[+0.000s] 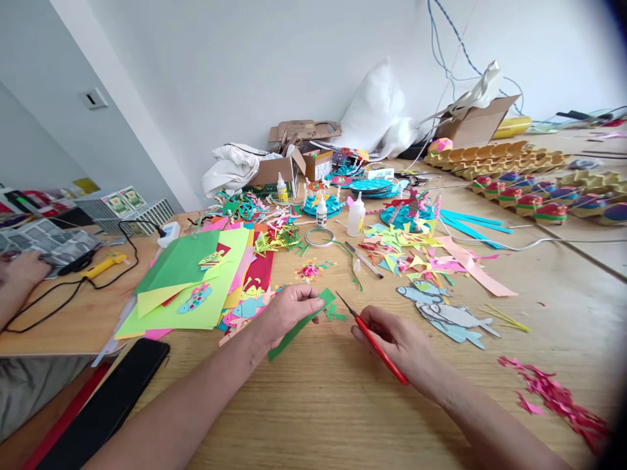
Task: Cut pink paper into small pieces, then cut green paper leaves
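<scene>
My left hand [289, 313] pinches a green paper strip [294, 339] near its upper end, and the rest of the strip slants down to the left. In my right hand [392, 333] is a pair of red-handled scissors [379, 349], its thin dark blades pointing up and left toward the strip, apart from it. Small green paper scraps [336, 313] lie on the table between the two hands. Just beyond them is a little pile of pink and multicoloured bits [309, 270]. Fish-shaped paper cutouts [448, 313] rest to the right of my right hand.
Coloured paper sheets [181, 261] are stacked at left, with a black phone [108, 405] nearer me. Glue bottles [356, 215], a tape roll [319, 237] and paper scraps [406, 245] spread behind. Painted egg cartons [548, 199] stand right. At far left shows another person's hand [24, 267].
</scene>
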Demonstrator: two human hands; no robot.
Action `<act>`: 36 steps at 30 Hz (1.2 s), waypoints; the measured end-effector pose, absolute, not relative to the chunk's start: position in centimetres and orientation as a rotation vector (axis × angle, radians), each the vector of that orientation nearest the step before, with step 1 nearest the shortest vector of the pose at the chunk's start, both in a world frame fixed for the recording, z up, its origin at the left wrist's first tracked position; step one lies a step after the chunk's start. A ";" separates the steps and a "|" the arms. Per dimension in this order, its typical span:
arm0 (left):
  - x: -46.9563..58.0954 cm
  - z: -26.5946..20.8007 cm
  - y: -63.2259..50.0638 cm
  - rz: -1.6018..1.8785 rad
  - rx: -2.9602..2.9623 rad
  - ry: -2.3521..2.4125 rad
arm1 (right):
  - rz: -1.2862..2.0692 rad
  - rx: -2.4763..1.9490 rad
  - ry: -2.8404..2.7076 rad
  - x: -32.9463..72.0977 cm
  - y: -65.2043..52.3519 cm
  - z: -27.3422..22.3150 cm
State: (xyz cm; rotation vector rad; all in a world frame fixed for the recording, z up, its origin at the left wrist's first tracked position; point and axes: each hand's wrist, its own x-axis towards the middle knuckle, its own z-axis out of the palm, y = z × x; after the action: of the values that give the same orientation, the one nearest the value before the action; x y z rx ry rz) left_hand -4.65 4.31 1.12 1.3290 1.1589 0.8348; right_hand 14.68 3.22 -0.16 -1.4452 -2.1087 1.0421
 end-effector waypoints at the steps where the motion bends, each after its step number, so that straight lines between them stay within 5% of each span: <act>1: -4.8 1.2 4.4 0.856 1.312 1.150 | 1.029 -1.453 -2.142 14.6 3.2 -0.2; 36: -4.5 -0.4 4.4 0.777 1.209 1.078 | 1.007 -1.387 -2.242 14.1 3.1 -1.0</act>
State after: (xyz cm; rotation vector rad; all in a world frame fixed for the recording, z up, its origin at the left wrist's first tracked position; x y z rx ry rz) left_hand -4.46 4.37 -0.44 1.2087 1.0784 0.7767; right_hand 14.13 3.09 -1.04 -1.3868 -2.2417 1.0070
